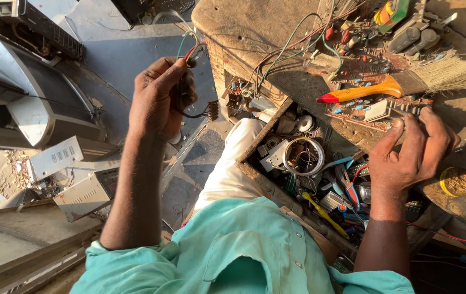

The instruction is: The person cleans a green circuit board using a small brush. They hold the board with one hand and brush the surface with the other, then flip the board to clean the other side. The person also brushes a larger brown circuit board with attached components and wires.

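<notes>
Far left of the board (377, 106): an old TV (31, 103) tipped on the ground, grey metal boxes (75, 179) piled below it.

Left hand (159, 98), raised well left of the board: fingers curled tight round a bundle of wires (189, 81). Red, green and dark strands rise out of the fist; a small connector (212, 110) dangles at the loop's lower end.

Between that hand and the board: worn tabletop (244, 27), loose wires trailing over it towards the board. Below the board's left edge, an open drawer (255, 174) crammed with parts — a wire coil (304, 156), a yellow-handled tool (323, 213), odd bits I cannot make out.

The board lies flat on the tabletop, brown, dotted with small components. A brush (402, 84) with orange handle and pale bristles rests across it.

Right hand (413, 152), at the board's lower right edge: open, fingers spread and bent, tips pressing on the board's edge, gripping nothing.

Right of the board, just beside that hand: a yellow-rimmed round tin (456, 181).
</notes>
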